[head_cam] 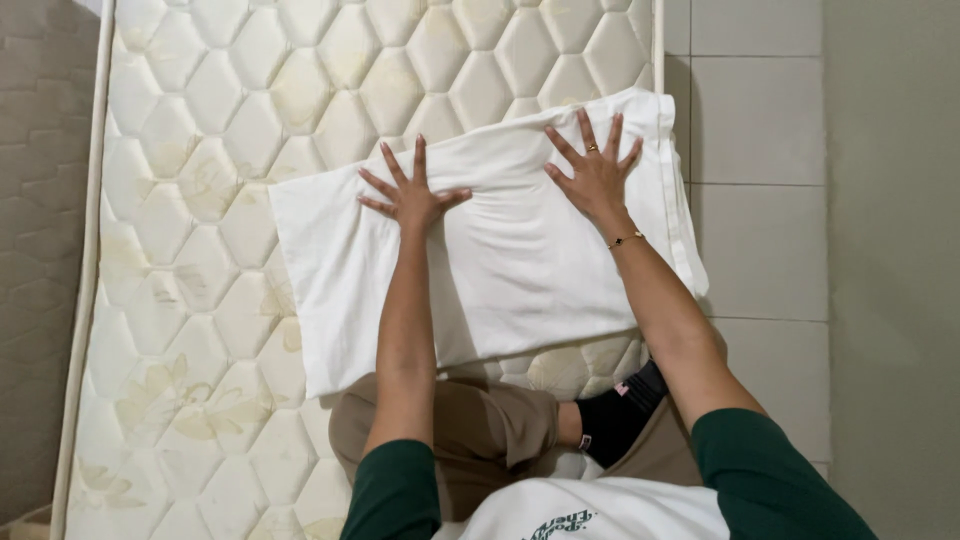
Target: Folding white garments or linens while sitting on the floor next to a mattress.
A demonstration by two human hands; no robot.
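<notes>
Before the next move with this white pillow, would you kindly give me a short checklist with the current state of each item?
1. Left hand flat on the white pillow, fingers spread: ok.
2. Right hand flat on the pillow's far edge: ok.
3. Pillow fully on the mattress: not ok, its right end overhangs the tiled floor.
4. Pillowcase smooth: not ok, creases between the hands.
5. Pillowcase opening closed: cannot tell.
</notes>
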